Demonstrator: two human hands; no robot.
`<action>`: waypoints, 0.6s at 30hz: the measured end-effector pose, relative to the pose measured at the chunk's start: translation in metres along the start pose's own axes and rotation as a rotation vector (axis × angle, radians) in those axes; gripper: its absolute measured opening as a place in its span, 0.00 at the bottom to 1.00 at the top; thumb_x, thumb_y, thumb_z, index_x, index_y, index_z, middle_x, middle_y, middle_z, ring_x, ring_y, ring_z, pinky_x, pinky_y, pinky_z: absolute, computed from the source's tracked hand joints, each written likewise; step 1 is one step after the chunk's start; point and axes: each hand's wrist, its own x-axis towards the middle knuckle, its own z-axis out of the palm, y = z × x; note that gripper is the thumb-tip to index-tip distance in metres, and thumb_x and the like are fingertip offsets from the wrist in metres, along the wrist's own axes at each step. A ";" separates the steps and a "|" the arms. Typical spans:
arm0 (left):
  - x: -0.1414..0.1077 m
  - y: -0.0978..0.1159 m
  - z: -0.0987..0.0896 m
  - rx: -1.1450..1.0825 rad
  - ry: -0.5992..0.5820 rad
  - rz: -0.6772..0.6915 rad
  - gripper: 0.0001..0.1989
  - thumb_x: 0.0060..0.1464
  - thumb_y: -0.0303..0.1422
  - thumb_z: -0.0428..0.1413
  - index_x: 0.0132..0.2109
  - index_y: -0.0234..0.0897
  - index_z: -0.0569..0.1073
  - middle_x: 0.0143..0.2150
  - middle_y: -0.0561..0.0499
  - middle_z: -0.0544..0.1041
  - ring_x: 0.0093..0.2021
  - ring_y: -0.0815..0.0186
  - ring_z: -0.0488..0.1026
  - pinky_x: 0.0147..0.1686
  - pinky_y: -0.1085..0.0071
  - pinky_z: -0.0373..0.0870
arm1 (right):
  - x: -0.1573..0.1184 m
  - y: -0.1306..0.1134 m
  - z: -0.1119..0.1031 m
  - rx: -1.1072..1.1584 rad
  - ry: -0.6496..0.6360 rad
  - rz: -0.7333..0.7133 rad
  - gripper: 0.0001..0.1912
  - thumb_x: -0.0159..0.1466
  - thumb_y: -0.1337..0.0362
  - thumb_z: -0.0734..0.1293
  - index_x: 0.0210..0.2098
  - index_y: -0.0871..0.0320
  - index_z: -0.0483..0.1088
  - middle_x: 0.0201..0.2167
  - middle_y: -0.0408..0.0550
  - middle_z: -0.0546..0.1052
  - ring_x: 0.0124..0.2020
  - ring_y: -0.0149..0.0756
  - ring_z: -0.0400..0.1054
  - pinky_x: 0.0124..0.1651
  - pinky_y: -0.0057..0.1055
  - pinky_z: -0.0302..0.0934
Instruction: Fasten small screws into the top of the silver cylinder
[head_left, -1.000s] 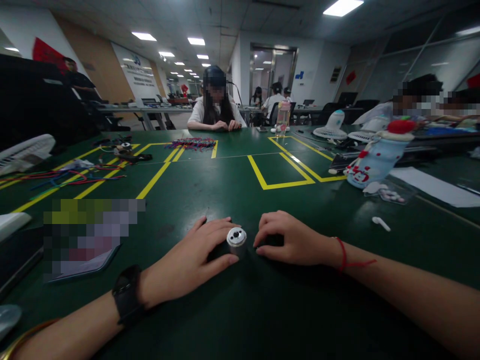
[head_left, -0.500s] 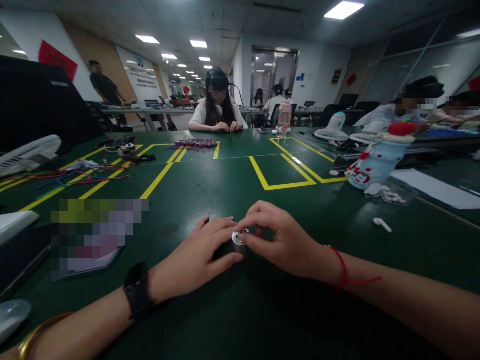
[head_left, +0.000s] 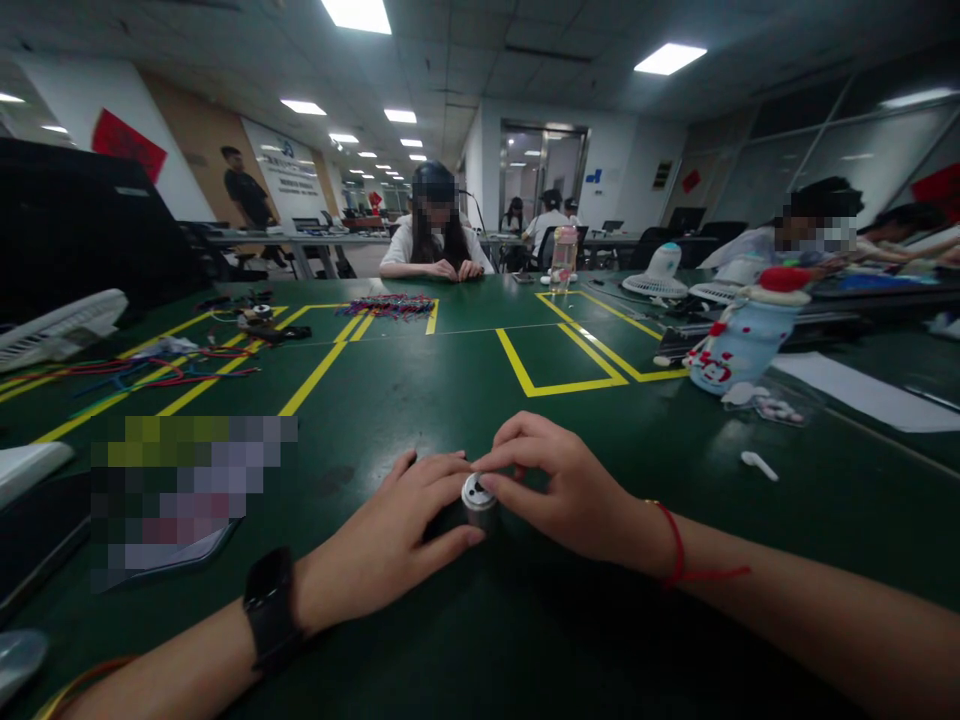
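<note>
A small silver metal cylinder (head_left: 480,514) with dark holes in its pale top stands upright on the green table. My left hand (head_left: 394,520) lies low around its left side, the index finger against the far side and the thumb by the near base. My right hand (head_left: 566,485) comes in from the right, thumb and index finger closed in a pinch at the rim of the cylinder's top. Whatever lies between those fingertips is too small and hidden to name. A dark watch sits on the left wrist, a red cord on the right.
A white earbud (head_left: 759,465), a bag of small pieces (head_left: 769,403) and a blue bottle (head_left: 746,340) lie or stand to the right. Leftward are loose wires (head_left: 176,362) and a blurred packet (head_left: 187,500). Yellow tape (head_left: 574,386) marks the table. Across it sits a person (head_left: 435,235).
The head view has tilted up slightly, so the scene sits lower. My right fingertips have shifted a little on the cylinder's top, showing more of its holes. The left hand keeps its place around it.
</note>
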 end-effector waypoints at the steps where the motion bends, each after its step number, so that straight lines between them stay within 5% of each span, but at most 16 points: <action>1: 0.000 0.000 0.000 0.001 0.003 0.000 0.25 0.62 0.41 0.51 0.64 0.55 0.55 0.64 0.52 0.62 0.64 0.54 0.57 0.62 0.40 0.40 | 0.000 -0.001 -0.001 -0.027 -0.006 -0.035 0.08 0.61 0.69 0.66 0.40 0.60 0.76 0.37 0.47 0.71 0.37 0.31 0.66 0.41 0.29 0.61; 18: -0.001 0.000 0.000 0.047 0.039 0.028 0.26 0.62 0.41 0.52 0.64 0.54 0.56 0.63 0.52 0.64 0.63 0.55 0.59 0.62 0.40 0.45 | 0.003 -0.013 -0.012 -0.251 -0.207 -0.144 0.11 0.66 0.69 0.60 0.41 0.57 0.74 0.38 0.48 0.73 0.38 0.33 0.67 0.40 0.29 0.60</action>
